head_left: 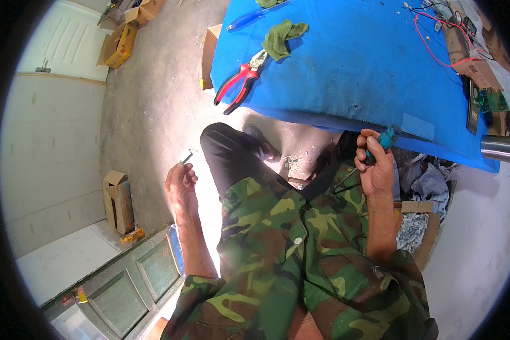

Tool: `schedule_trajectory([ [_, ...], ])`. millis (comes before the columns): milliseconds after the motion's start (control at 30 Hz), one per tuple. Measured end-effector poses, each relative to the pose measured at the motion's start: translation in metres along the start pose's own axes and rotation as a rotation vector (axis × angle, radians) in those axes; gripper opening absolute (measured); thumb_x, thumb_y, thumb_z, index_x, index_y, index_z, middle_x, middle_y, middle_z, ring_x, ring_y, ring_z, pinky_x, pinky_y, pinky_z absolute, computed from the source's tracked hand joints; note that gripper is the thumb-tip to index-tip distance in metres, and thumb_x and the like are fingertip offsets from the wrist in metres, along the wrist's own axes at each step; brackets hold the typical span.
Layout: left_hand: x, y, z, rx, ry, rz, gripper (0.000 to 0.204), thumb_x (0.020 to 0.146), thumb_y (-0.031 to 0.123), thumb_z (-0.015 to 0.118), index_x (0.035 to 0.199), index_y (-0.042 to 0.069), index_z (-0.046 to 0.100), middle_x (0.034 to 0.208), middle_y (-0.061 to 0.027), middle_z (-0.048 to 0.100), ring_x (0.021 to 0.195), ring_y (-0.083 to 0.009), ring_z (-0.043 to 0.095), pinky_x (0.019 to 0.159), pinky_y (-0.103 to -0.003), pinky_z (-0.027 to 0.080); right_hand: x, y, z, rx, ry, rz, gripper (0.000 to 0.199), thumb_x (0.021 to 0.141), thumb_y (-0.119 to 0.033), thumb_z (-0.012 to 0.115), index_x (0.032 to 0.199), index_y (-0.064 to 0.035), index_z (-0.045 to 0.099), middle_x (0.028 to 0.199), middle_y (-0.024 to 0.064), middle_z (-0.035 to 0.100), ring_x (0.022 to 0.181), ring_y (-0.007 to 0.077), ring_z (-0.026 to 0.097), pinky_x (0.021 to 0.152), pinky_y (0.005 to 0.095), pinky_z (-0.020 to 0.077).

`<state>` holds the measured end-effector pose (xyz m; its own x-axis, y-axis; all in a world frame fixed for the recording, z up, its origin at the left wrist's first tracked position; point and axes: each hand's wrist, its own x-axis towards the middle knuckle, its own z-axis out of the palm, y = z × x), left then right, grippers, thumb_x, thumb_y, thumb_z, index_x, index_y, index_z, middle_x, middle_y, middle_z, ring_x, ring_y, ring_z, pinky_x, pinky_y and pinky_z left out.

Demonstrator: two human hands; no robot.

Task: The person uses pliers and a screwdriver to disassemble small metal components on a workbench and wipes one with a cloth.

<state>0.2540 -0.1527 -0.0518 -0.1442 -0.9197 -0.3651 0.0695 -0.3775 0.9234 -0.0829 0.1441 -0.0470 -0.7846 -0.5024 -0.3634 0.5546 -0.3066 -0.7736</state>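
Note:
My left hand (pixel 181 187), held out over the floor on the left, pinches a small thin grey rod-like piece (pixel 186 157) between thumb and fingertips. What kind of part it is, I cannot make out. At the near edge of the blue-covered table (pixel 345 62), my right hand (pixel 378 170) is closed around a screwdriver (pixel 386 139) with a teal and black handle. Its thin shaft points back down toward my camouflage jacket. Farther up the table lie pliers (pixel 245 76) with red and black handles, their jaws touching a crumpled green cloth (pixel 280 41).
A blue-handled tool (pixel 245 21) lies near the table's far left. Cables, a red wire (pixel 419 42) and cardboard boxes (pixel 479 73) crowd its right end. A metal cylinder (pixel 498 148) juts in at the right. Under the table stands a carton of scraps (pixel 412 232).

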Motion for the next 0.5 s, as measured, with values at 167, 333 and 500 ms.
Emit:
schedule_trajectory([
  [167, 0.016, -0.012, -0.019, 0.015, 0.079, -0.033, 0.022, 0.097, 0.015, 0.066, 0.109, -0.004, 0.065, 0.094, -0.0117, 0.069, 0.078, -0.0147, 0.062, 0.066, -0.026, 0.052, -0.002, -0.001, 0.003, 0.013, 0.001, 0.005, 0.022, 0.097, -0.014, 0.068, 0.116, -0.0022, 0.068, 0.097, 0.0056, 0.069, 0.071, 0.0089, 0.059, 0.052, 0.0237, 0.042],
  [333, 0.018, -0.014, -0.03, 0.025, 0.084, -0.049, 0.022, 0.097, 0.014, 0.065, 0.109, -0.004, 0.064, 0.094, -0.012, 0.069, 0.078, -0.0151, 0.062, 0.066, -0.026, 0.052, -0.004, 0.0, -0.008, 0.017, 0.031, 0.001, 0.021, 0.097, -0.015, 0.069, 0.115, -0.0029, 0.068, 0.096, 0.0049, 0.068, 0.07, 0.0087, 0.058, 0.052, 0.0233, 0.0417],
  [500, 0.021, -0.013, -0.031, 0.039, 0.108, -0.049, 0.023, 0.097, 0.014, 0.065, 0.109, -0.006, 0.064, 0.094, -0.0121, 0.069, 0.078, -0.0156, 0.063, 0.066, -0.026, 0.053, -0.005, 0.002, -0.012, 0.028, 0.042, 0.001, 0.021, 0.096, -0.015, 0.07, 0.113, -0.0031, 0.068, 0.095, 0.0043, 0.067, 0.07, 0.0084, 0.058, 0.052, 0.0233, 0.0409],
])
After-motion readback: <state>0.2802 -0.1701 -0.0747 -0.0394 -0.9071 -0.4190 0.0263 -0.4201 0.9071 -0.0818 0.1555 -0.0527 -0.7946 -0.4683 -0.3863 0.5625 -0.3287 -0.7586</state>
